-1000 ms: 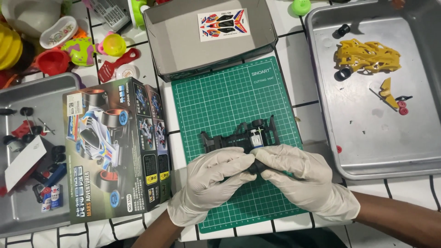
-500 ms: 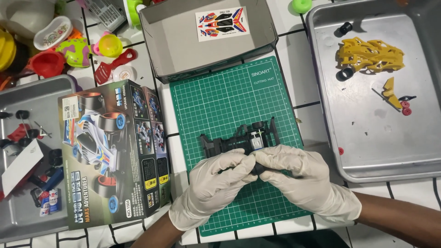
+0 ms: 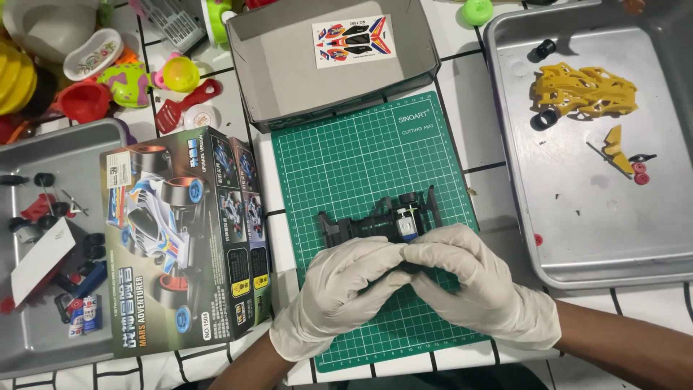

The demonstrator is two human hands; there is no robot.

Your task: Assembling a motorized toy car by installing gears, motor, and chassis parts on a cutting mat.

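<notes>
Head camera, straight down, close over cutting mat (image 3: pixel 346 159)

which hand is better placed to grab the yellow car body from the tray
The right hand, probably. The yellow car body lies in the metal tray on the right side, just past the green cutting mat. The left hand would have to cross over. Both hands now grip the black chassis.

Matt black plastic chassis (image 3: pixel 375 225); smooth rubbery gloves; dull metal tray (image 3: pixel 577 238).

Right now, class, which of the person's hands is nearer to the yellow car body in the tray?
Right. The right hand lies below-left of the yellow car body; the left hand sits farther left.
</notes>
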